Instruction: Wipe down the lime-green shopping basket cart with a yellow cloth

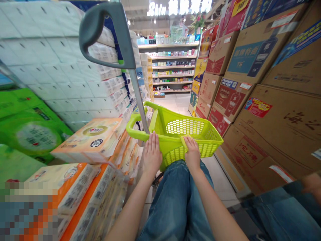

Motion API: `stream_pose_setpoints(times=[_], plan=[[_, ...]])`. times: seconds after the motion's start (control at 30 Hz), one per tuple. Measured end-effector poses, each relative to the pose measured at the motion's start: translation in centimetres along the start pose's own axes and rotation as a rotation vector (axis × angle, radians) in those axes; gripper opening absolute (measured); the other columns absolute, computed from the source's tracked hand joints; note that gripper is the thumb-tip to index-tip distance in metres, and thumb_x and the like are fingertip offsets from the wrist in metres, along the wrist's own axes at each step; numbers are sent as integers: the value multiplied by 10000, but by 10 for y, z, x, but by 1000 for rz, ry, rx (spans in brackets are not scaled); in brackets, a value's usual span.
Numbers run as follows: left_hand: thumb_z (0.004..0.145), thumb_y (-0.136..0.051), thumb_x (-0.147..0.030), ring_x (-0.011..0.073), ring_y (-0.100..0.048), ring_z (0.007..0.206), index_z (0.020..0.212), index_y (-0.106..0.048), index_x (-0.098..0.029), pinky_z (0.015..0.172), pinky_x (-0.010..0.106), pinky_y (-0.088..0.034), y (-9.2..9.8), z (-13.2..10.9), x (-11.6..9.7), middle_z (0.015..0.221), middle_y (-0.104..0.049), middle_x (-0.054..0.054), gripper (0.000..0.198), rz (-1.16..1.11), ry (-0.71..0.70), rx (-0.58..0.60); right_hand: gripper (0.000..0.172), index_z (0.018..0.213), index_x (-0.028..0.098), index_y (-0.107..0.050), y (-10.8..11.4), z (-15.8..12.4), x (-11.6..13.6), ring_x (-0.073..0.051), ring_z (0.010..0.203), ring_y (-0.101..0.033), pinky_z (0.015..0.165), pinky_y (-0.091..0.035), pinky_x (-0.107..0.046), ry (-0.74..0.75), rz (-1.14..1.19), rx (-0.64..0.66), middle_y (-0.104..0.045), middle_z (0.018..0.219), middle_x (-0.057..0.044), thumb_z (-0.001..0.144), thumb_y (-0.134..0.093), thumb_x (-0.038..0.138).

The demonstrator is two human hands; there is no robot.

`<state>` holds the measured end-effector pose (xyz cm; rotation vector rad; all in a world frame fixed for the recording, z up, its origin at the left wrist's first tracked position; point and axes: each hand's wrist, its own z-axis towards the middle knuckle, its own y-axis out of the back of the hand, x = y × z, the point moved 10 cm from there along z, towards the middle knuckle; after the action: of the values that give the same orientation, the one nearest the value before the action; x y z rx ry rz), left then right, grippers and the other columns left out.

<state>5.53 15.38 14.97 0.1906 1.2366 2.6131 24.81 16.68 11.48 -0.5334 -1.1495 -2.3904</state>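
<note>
A lime-green shopping basket [173, 142] on a pull handle stands tilted before my knees. Its grey handle [130, 50] rises on a metal pole at the upper left. Against the near side of the basket, close to the foot of the pole, my left hand [152, 154] rests with fingers stretched out flat. My right hand [192, 152] presses a folded yellow cloth [184, 142] onto the basket's near rim, to the right of the left hand. The fingers cover part of the cloth. No goods show inside the basket.
Stacks of tissue packs [95, 134] line the left side, with white packs [62, 67] piled high behind. Cardboard cartons [271, 124] form a wall on the right. Shelves of small goods [173, 67] stand at the aisle's end. Another person's jeans [283, 214] show at lower right.
</note>
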Motion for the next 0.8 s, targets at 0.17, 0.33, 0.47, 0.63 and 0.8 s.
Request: stream_pose_setpoints(times=[0.17,0.33,0.47,0.63,0.8], plan=[[870,-399,-103,255,-131,1531,1565,-120,-45,1226,452,-235,-1,-1,1,1635,-208,148,751,2,1,-12,849,1437,204,-503,-33,15,91,-186,1415,-391,1219,-286,-409,148,144,125,-523,1480,-41,647,-369,-79],[875,-382,-106,257,-156,1526,1569,-110,-58,1224,456,-238,0,-1,0,1633,-213,143,747,-11,-6,-27,868,1464,204,-466,-37,14,100,-169,1421,-380,1222,-283,-401,199,167,167,-495,1504,-39,649,-363,-77],[836,-417,-99,258,-139,1530,1568,-103,-50,1232,458,-215,-1,-1,0,1640,-184,141,798,-21,5,-10,898,1477,232,-447,-19,4,45,-172,1416,-388,1212,-305,-411,166,77,122,-493,1504,-26,638,-366,-79],[815,-445,-108,267,-130,1530,1569,-102,-51,1239,455,-195,-2,-1,-1,1643,-170,141,831,-37,11,-9,826,1442,232,-497,10,-4,-18,-215,1400,-411,1186,-326,-446,34,-76,43,-530,1473,-45,684,-381,-74],[824,-443,-105,271,-133,1529,1568,-82,-45,1233,465,-210,-3,0,-2,1641,-163,160,830,-44,15,-28,802,1423,179,-520,-1,2,14,-255,1395,-404,1173,-328,-465,-7,-81,77,-542,1458,-87,674,-390,-76]])
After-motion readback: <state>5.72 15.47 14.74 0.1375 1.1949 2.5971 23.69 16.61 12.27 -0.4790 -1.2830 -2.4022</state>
